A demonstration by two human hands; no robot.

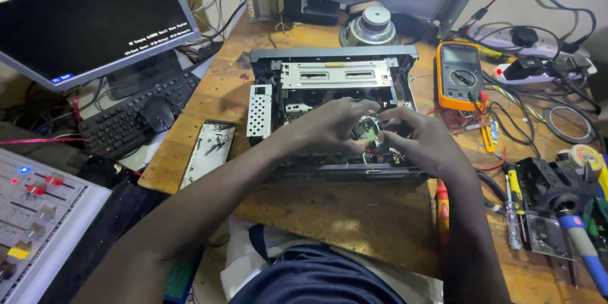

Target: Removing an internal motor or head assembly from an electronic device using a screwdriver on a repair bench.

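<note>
An opened grey electronic unit [334, 76] with bare metal frames and boards lies on the wooden bench [354, 215]. Both hands reach into its front half. My left hand [329, 125] and my right hand [423, 142] meet over a small green and silver part [366, 128], fingertips pinching it from each side. Orange wires [375, 150] show just below the part. Whether the part is loose or fixed in the unit cannot be told.
An orange multimeter [460, 75] lies right of the unit with leads trailing. Screwdrivers [512, 206] and tools crowd the right edge. A metal cover plate [209, 152] lies left. Keyboard [136, 114], mouse [158, 114] and monitor [88, 12] stand far left; a speaker [370, 25] behind.
</note>
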